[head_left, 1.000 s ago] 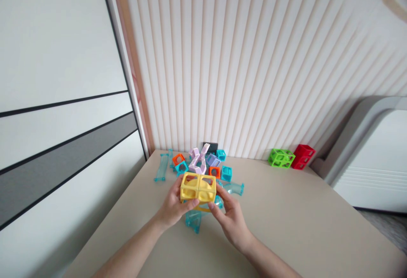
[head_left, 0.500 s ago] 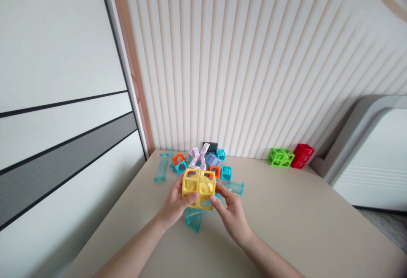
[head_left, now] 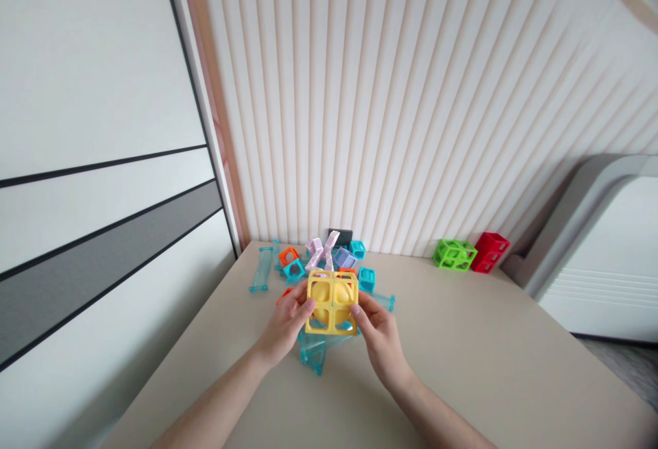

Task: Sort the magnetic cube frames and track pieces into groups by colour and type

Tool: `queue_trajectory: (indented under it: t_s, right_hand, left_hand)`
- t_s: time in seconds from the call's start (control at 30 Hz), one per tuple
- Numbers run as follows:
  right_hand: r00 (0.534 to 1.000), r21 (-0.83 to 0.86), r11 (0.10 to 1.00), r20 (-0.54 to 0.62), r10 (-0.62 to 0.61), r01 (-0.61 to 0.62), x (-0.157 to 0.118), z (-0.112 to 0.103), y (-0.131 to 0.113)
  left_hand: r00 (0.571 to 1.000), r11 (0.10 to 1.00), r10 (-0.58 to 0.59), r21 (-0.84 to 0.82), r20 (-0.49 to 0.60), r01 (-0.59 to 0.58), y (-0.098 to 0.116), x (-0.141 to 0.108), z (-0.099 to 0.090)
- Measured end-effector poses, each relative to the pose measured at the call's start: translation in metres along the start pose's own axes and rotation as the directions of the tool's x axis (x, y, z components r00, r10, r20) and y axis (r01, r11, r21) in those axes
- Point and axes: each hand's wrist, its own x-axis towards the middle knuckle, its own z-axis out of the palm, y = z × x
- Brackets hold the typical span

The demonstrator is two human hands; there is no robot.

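Note:
Between my two hands is a yellow openwork block, raised above the table with its windowed face toward me. My left hand grips its left side, thumb on the front edge. On the right side my right hand holds it the same way, fingers partly hidden behind. Clear teal track pieces lie below and behind the block. Past it are a teal cube, another teal cube, an orange cube, a lavender cube and pale purple zigzag pieces.
A green openwork block and a red openwork block stand by the ribbed wall at the back right. At the back left lies a long clear teal piece. A black object rests against the wall. White panels border the table's left side.
The yellow block has moved slightly right and turned, so its face is more squarely toward me. Both hands keep their hold. An orange piece now shows beside my left fingers.

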Motion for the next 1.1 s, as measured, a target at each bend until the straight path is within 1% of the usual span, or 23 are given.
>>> queue_trajectory:
  t_s: [0.1, 0.27, 0.47, 0.6, 0.87, 1.1]
  right_hand:
    - [1.000, 0.044, 0.999, 0.018, 0.013, -0.014, 0.001, 0.001, -0.003]
    - [1.000, 0.044, 0.999, 0.027, 0.009, -0.010, -0.001, 0.002, -0.001]
    - [0.996, 0.000, 1.000, 0.086, -0.002, 0.002, -0.006, 0.004, 0.005]
    - [0.997, -0.019, 1.000, 0.082, -0.003, 0.004, -0.006, 0.004, 0.006]
    - [0.996, -0.097, 0.995, 0.088, -0.010, 0.019, -0.006, 0.005, 0.001]
    - [0.996, -0.132, 0.991, 0.089, -0.016, 0.028, -0.008, 0.005, 0.001]
  left_hand:
    - [1.000, 1.000, -0.017, -0.026, 0.015, 0.017, 0.002, 0.000, 0.000]
    - [1.000, 0.999, 0.006, -0.046, 0.010, -0.006, 0.004, -0.002, 0.003]
    - [0.993, 0.998, -0.041, -0.056, -0.111, 0.035, 0.005, -0.003, 0.008]
    - [0.993, 0.999, -0.020, -0.046, -0.115, 0.015, 0.006, -0.002, 0.009]
    - [0.988, 0.999, -0.011, -0.046, -0.156, 0.004, 0.008, -0.004, 0.013]
    - [0.991, 1.000, 0.002, -0.026, -0.133, -0.006, 0.010, -0.003, 0.012]
